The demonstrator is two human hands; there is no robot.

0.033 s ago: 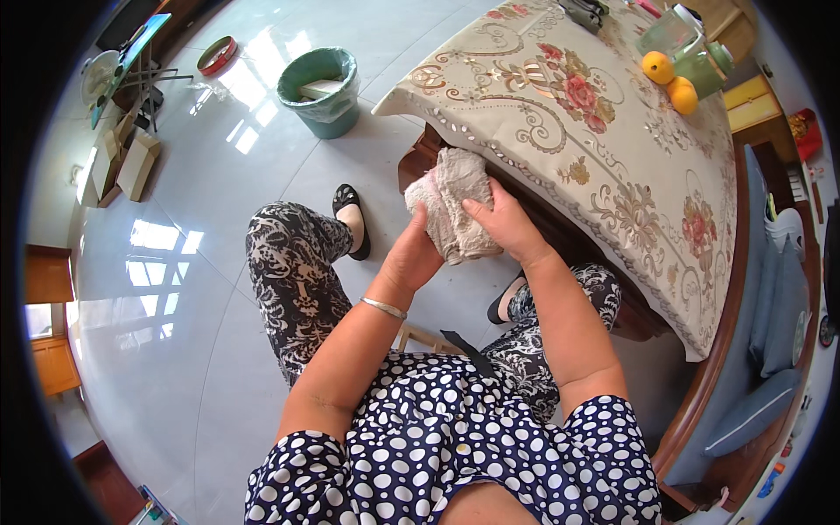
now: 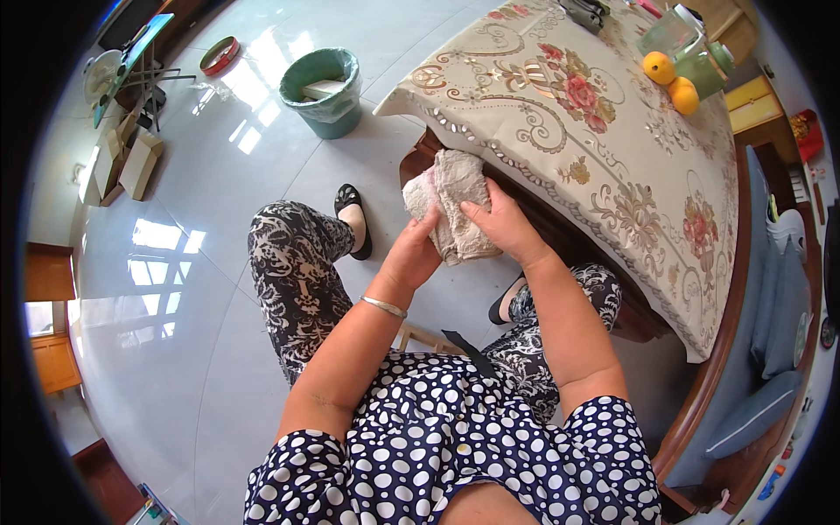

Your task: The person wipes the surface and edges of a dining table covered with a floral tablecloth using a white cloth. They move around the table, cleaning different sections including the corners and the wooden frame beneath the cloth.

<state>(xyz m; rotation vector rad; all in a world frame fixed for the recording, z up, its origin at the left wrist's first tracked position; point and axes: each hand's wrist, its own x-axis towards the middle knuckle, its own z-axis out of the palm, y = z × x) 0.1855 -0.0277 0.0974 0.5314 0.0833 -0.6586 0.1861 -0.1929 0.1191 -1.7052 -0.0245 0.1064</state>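
Note:
A folded beige cloth (image 2: 462, 206), fluffy and towel-like, is held in front of me beside the table's corner. My left hand (image 2: 415, 252) grips its left lower side, thumb lying on top and the other fingers hidden beneath. On the right side, my right hand (image 2: 507, 223) holds it with the thumb pressed on the upper face and the fingers around the edge. The cloth is folded into a thick pad, with a faint pinkish patch near its upper left.
Right of the cloth stands a table with a floral tablecloth (image 2: 542, 105), bearing oranges (image 2: 658, 67) and a green-tinted jug (image 2: 700, 70). A lined green bin (image 2: 328, 122) is on the tiled floor, with cardboard boxes (image 2: 140, 166) farther left. A blue-cushioned bench (image 2: 752, 289) runs along the right.
My left thumb has shifted slightly right and inward over the cloth. My right hand keeps nearly the same hold.

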